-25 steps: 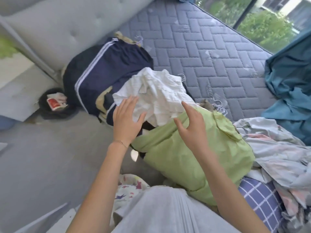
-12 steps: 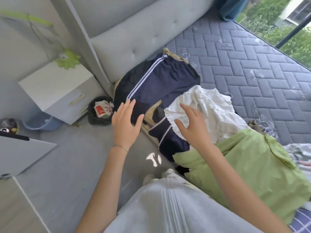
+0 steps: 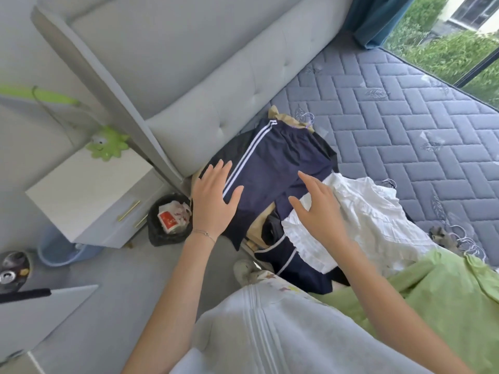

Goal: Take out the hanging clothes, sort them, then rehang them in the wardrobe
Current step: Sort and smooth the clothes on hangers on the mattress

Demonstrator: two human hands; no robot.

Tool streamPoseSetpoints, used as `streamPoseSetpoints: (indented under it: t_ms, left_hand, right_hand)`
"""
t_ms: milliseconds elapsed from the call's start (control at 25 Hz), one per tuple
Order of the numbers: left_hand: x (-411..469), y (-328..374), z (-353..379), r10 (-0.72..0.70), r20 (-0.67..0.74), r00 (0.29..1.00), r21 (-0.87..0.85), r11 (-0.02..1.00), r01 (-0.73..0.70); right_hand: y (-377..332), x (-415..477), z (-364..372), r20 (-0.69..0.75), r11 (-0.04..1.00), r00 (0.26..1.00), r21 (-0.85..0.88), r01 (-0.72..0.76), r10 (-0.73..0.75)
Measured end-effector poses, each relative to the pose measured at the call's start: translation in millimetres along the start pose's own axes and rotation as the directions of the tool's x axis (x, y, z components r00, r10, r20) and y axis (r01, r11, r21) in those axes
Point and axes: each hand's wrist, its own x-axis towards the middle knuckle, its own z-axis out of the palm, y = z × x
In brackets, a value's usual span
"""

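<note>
A pile of clothes lies at the mattress corner by the headboard. On top is a navy garment with white stripes [image 3: 278, 163], over a tan piece and a black one. To its right lies a white ruffled garment [image 3: 370, 220], then a light green garment [image 3: 437, 295] nearest me. My left hand [image 3: 213, 201] hovers with fingers spread over the navy garment's left edge. My right hand [image 3: 316, 209] is spread above the seam between the navy and the white garment. Neither hand holds anything. Wire hangers [image 3: 467, 241] poke out beside the white garment.
The grey quilted mattress [image 3: 391, 109] stretches to the right, toward a window and teal curtain [image 3: 378, 17]. The padded headboard [image 3: 205, 85] is behind the pile. A white nightstand [image 3: 89, 190], a black bin with trash [image 3: 170, 220] and a blue basin [image 3: 62, 252] stand on the floor at left.
The view has swung left, from the green and white garments to the navy one. Both hands moved with it, staying spread and holding nothing.
</note>
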Motion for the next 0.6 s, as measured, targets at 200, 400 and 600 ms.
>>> streamPoseSetpoints:
  t_ms: [200,400,600]
  left_hand:
    - [88,-14,0,0.045,0.057,0.997,-0.011,0.999,-0.044]
    - [164,-33,12,0.097,0.161,0.982,-0.028,0.995,-0.093]
    - [252,-46,41,0.215,0.285,0.934,-0.043,0.976,-0.212]
  right_hand:
    - [-9,78,5,0.001,0.998,0.998,0.005,-0.062,0.062]
    - [-8,133,16,-0.035,0.984,0.983,0.019,-0.179,0.180]
    - [5,187,30,-0.118,0.945,0.937,0.023,-0.327,0.328]
